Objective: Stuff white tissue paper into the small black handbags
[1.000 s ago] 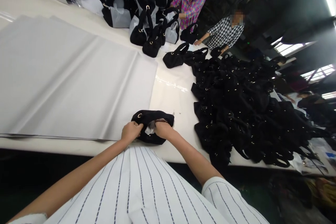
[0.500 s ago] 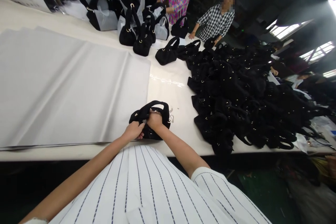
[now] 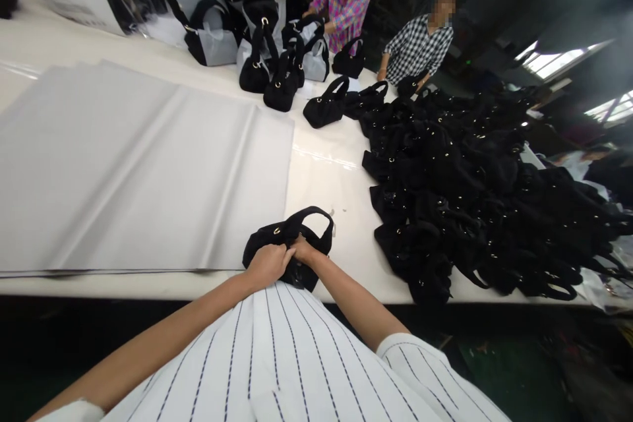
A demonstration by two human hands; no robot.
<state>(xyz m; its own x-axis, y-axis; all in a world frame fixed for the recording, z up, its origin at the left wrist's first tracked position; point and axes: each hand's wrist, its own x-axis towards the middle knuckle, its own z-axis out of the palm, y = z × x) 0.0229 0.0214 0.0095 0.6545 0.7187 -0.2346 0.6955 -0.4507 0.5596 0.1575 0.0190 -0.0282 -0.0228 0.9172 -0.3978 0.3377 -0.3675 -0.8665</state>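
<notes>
A small black handbag (image 3: 262, 241) with a looped handle and gold rings lies at the table's front edge, close against my body. My left hand (image 3: 270, 265) is closed on the near side of this bag, its thumb pointing toward the right hand. Reaching in at the bag's opening, under the raised handle, is my right hand (image 3: 303, 250); its fingers are hidden by the black fabric. The two hands nearly meet. Beside the bag on the left lies a stack of large grey sheets (image 3: 148, 165).
A big heap of black handbags (image 3: 469, 198) covers the table's right side. Several bags wrapped in grey sheets (image 3: 217, 46) stand at the back. Co-workers stand across the table (image 3: 326, 188), one in a plaid shirt (image 3: 349, 10), another in a checked shirt (image 3: 418, 49).
The handbag now lies closer to my body and is turned a little. My left hand has moved right along it, nearer my right hand. The whole view has shifted slightly.
</notes>
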